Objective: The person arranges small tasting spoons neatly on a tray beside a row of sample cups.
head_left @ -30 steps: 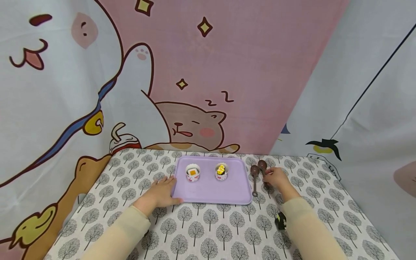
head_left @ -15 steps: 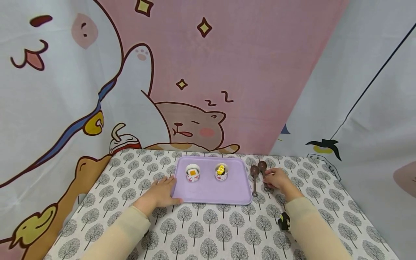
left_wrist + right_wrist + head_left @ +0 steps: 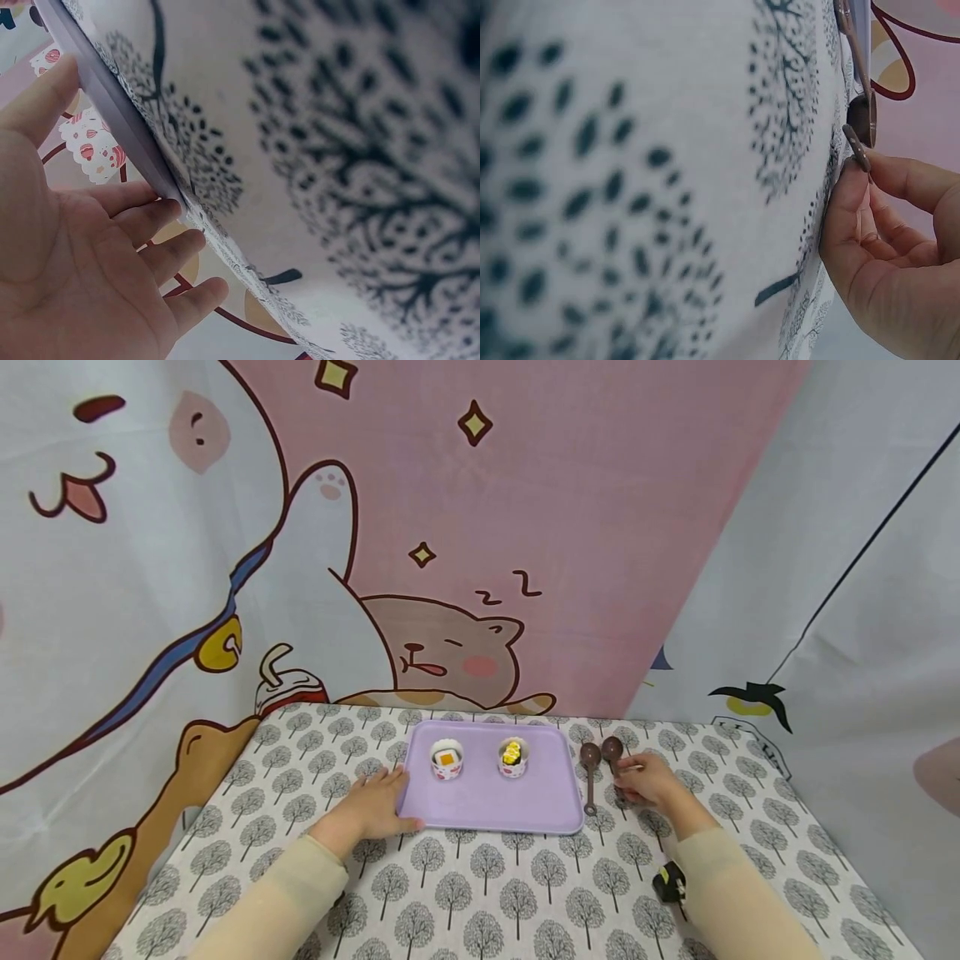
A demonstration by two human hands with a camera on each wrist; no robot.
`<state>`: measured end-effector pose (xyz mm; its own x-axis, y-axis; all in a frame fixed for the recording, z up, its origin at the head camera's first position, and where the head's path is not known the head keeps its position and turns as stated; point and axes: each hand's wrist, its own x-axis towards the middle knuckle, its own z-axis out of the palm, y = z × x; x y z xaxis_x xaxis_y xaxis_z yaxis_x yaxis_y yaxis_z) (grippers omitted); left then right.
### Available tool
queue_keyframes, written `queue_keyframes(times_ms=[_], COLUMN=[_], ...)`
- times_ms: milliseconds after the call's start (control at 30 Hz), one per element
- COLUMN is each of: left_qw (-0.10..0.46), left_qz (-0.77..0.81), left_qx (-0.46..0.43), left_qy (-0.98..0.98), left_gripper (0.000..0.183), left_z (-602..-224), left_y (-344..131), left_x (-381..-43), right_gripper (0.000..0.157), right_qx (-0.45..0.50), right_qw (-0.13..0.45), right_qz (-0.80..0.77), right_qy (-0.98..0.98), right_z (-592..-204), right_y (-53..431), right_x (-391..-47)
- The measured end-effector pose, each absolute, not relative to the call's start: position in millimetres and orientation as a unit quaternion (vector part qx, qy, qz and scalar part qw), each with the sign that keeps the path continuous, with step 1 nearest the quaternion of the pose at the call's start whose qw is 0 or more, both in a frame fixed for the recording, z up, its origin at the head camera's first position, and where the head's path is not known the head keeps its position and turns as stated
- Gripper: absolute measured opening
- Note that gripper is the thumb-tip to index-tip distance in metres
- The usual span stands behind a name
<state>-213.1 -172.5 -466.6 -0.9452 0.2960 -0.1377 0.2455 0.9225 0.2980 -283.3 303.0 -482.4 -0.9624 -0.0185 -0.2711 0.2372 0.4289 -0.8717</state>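
My left hand [image 3: 372, 807] lies spread against the left edge of a lilac tray [image 3: 487, 810]. In the left wrist view its fingertips touch the tray rim [image 3: 112, 112]. Two paper cups stand on the tray: the left cup [image 3: 447, 771] holds something white with an orange square, the right cup [image 3: 513, 770] something dark topped with yellow. To the right of the tray lies a brown spoon [image 3: 590, 755]. Beside it, my right hand [image 3: 651, 779] pinches the handle of a second brown spoon [image 3: 612, 748] between thumb and fingers, seen in the right wrist view at the handle's end [image 3: 857, 148].
A tree-patterned cloth [image 3: 487, 893] covers the table. Behind the table hangs a cartoon curtain [image 3: 585, 527], with another pale curtain [image 3: 847, 610] on the right. A small black device [image 3: 669, 883] sits at my right wrist.
My right hand and the spoon it pinches have shifted slightly right and nearer to me, widening the gap to the other spoon. The left hand keeps its place on the tray.
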Motion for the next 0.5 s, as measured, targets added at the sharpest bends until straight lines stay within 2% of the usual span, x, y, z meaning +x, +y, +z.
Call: queue_keyframes(times_ms=[500], left_qw=[0.096], left_qz=[0.144], left_qx=[0.139], left_qy=[0.975], left_gripper=[0.099], left_z=[-465.4], left_y=[-172.7], left_x=[-212.6], right_gripper=[0.049], right_qx=[0.041], right_qw=[0.116], right_qz=[-0.535], right_qy=[0.836], right_z=[-471.3], right_y=[306.8], right_x=[-265.0])
